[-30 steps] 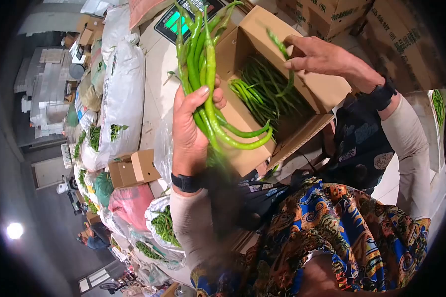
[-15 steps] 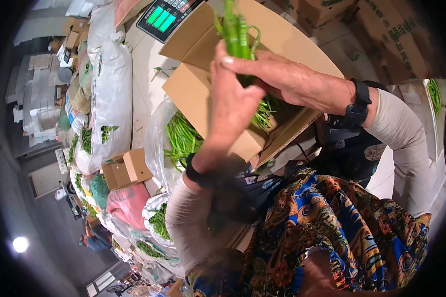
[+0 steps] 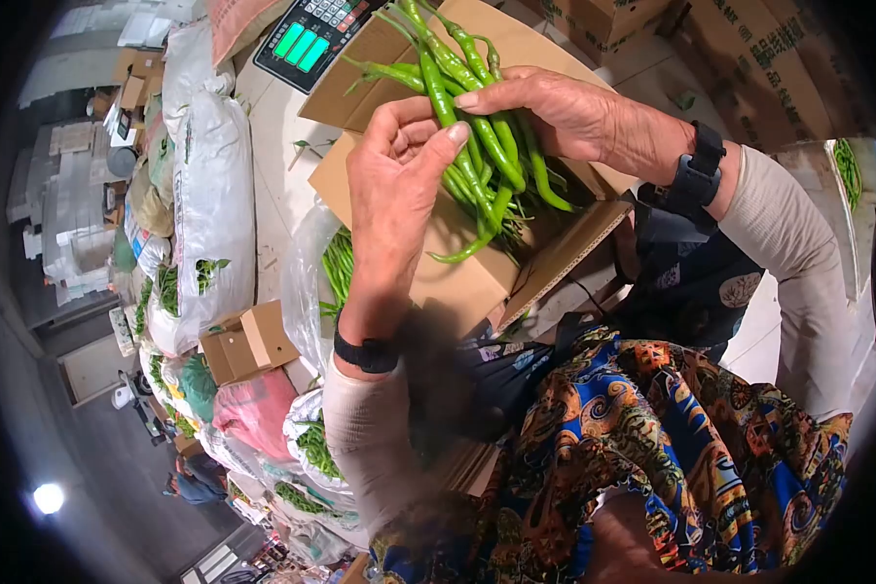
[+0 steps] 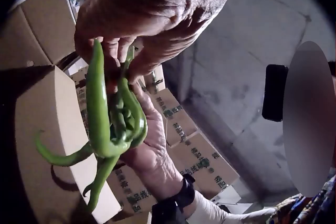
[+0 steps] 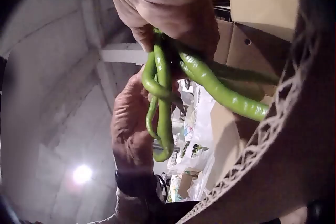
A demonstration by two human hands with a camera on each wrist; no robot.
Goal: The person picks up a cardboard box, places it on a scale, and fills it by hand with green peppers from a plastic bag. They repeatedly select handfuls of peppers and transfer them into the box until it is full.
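Observation:
Over an open cardboard box point(image 3: 462, 282), both hands hold a bunch of long green peppers point(image 3: 472, 146). The left hand point(image 3: 394, 185) pinches peppers between thumb and curled fingers at the bunch's left side. From the right, the right hand point(image 3: 569, 112) grips the bunch, its thumb lying across the peppers. More green peppers lie in the box below, partly hidden by the bunch. In the left wrist view, curved peppers point(image 4: 97, 103) hang below the left hand point(image 4: 152, 14). The right wrist view shows peppers point(image 5: 164, 103) beneath the right hand point(image 5: 168, 3).
A scale with a lit green display point(image 3: 300, 47) stands behind the box. To the left are a clear bag of green peppers point(image 3: 337, 263), a small open carton point(image 3: 248, 343) and white sacks point(image 3: 214, 195). Printed cartons point(image 3: 759, 68) stand at the back right.
The left hand has moved from the bunch's lower end to its left side. The right hand has come from over the box onto the bunch, which now lies slanted across the box.

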